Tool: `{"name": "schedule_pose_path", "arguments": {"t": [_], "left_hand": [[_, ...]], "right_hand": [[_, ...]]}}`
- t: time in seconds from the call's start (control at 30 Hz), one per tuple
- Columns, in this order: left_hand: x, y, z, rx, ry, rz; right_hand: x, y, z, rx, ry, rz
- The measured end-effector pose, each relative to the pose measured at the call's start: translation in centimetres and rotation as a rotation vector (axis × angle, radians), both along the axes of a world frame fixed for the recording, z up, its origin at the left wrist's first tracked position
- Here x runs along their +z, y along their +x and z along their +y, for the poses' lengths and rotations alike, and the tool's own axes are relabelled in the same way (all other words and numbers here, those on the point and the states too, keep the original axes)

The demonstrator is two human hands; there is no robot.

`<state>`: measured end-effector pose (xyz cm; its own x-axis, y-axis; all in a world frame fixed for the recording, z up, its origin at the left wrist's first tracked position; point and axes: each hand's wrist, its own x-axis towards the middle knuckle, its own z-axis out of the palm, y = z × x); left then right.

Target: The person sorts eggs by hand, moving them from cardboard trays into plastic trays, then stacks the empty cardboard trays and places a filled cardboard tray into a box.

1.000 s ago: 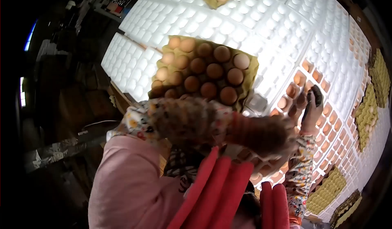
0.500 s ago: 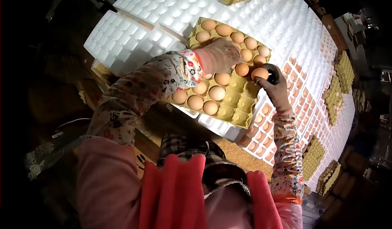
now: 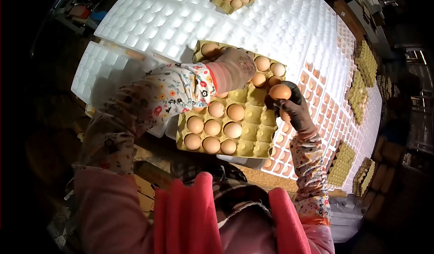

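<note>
One egg (image 3: 280,92) sits in the curled grip of the right hand (image 3: 296,109) at the tray's edge (image 3: 257,132), second egg (image 3: 285,115) apparently tucked below; left hand (image 3: 237,66) over tray, grip hidden, can't tell; light pressure, no egg-to-egg knocks should avoid cracks.

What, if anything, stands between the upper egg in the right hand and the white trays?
Nothing visible: the right hand holds the upper egg at the right edge of the yellow tray, white trays just beyond.
</note>
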<state>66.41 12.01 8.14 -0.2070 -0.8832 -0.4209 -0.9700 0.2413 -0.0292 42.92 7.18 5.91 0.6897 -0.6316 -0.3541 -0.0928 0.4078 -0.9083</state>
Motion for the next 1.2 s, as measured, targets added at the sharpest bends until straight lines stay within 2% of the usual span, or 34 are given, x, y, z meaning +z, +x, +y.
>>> {"name": "schedule_pose_path", "arguments": {"t": [0.07, 0.1, 0.13, 0.17, 0.2, 0.27, 0.3, 0.33, 0.37, 0.4, 0.43, 0.47, 0.5, 0.57, 0.6, 0.63, 0.67, 0.7, 0.73, 0.77, 0.8, 0.87, 0.9, 0.93, 1.0, 1.07, 1.1, 1.13, 1.2], "left_hand": [[-0.4, 1.9, -0.7, -0.153, -0.112, 0.195], [0.8, 2.8, -0.7, 0.028, -0.035, 0.407], [1.5, 3.7, -0.7, 0.211, 0.049, 0.608], [-0.2, 4.9, -0.5, 0.349, -0.046, 0.980], [-1.4, 5.5, -0.5, 0.575, 0.050, 1.519], [-0.7, 4.9, -1.1, 0.428, -0.123, 1.052], [-0.1, 4.8, -1.8, 0.350, -0.215, 0.811], [0.7, 3.4, -2.6, 0.200, -0.181, 0.315], [1.0, 2.4, -3.7, 0.105, -0.093, 0.109], [1.1, 1.6, -4.5, 0.005, -0.001, -0.090], [0.9, 1.6, -5.1, -0.093, -0.011, -0.139], [1.0, 2.0, -6.2, -0.155, 0.042, -0.096], [1.7, 2.6, -6.8, -0.072, 0.087, 0.077], [2.0, 4.2, -8.5, 0.025, 0.076, 0.425], [1.3, 3.9, -10.1, 0.006, -0.003, 0.443], [0.1, 3.3, -11.6, -0.008, -0.069, 0.464], [-1.1, 2.4, -13.0, -0.023, -0.131, 0.487], [-2.1, 0.8, -14.9, -0.041, -0.065, 0.409], [-5.7, 0.1, -17.0, -0.141, -0.077, 0.390], [-7.2, -1.2, -18.7, -0.222, 0.052, 0.251], [-8.4, -2.2, -20.1, -0.302, 0.183, 0.113], [-10.0, -2.9, -21.5, -0.420, 0.243, 0.063], [-10.3, -3.4, -22.7, -0.355, 0.321, 0.086], [-8.6, -3.9, -23.1, -0.268, 0.305, 0.185], [-13.0, -5.0, -24.2, 0.090, 0.099, 0.747], [-14.8, -7.3, -25.0, 0.033, -0.034, 0.732], [-15.3, -7.7, -24.4, -0.013, -0.047, 0.539], [-13.5, -7.0, -24.6, -0.075, 0.099, 0.500], [-11.4, -4.1, -22.4, -0.003, -0.022, 0.907]], "right_hand": [[1.1, -1.4, -1.3, -0.051, 0.092, -0.117], [0.3, -2.0, -2.2, -0.066, -0.078, 0.022], [1.8, -1.5, -2.4, -0.008, -0.190, 0.286], [2.0, -0.9, -2.4, 0.084, -0.582, 0.468], [1.7, -0.3, -2.3, 0.182, -0.967, 0.654], [-0.5, 0.6, -1.9, 0.251, -1.321, 0.914], [-0.3, 1.4, -1.7, 0.274, -1.340, 0.963], [0.0, 1.9, -1.6, 0.297, -1.361, 1.013], [-0.1, 2.0, -1.7, 0.304, -1.397, 1.045], [-0.4, 1.6, -2.2, 0.263, -1.380, 0.937], [-0.8, 0.9, -3.0, 0.223, -1.356, 0.836], [-1.3, 0.2, -3.7, 0.174, -1.323, 0.739], [0.6, -0.2, -3.9, 0.116, -0.911, 0.647], [-1.3, -3.0, -5.7, -0.195, -0.430, 0.311], [-1.8, -3.8, -6.5, -0.369, -0.141, 0.163], [-3.0, -4.1, -7.8, -0.462, -0.133, 0.223], [-4.8, -4.4, -9.3, -0.428, -0.148, 0.253], [-7.2, -4.0, -10.4, -0.399, -0.245, 0.354], [-9.8, -3.4, -11.6, -0.365, -0.354, 0.451], [-12.2, -3.0, -12.0, -0.285, -0.730, 0.751], [-12.0, -2.0, -12.0, -0.210, -0.748, 0.889], [-10.7, -1.5, -12.2, -0.120, -0.770, 0.944], [-11.4, -2.1, -12.8, -0.174, -0.794, 0.872], [-12.2, -2.6, -13.8, -0.248, -0.826, 0.833], [-14.4, -2.7, -16.4, -0.422, -0.810, 0.549], [-16.7, -1.5, -18.8, -0.524, -0.850, 0.447], [-16.8, -1.1, -19.0, -0.539, -0.795, 0.396], [-15.4, -0.7, -18.3, -0.555, -0.834, 0.371], [-10.9, -0.8, -15.7, -0.428, -0.964, 0.341]]}}
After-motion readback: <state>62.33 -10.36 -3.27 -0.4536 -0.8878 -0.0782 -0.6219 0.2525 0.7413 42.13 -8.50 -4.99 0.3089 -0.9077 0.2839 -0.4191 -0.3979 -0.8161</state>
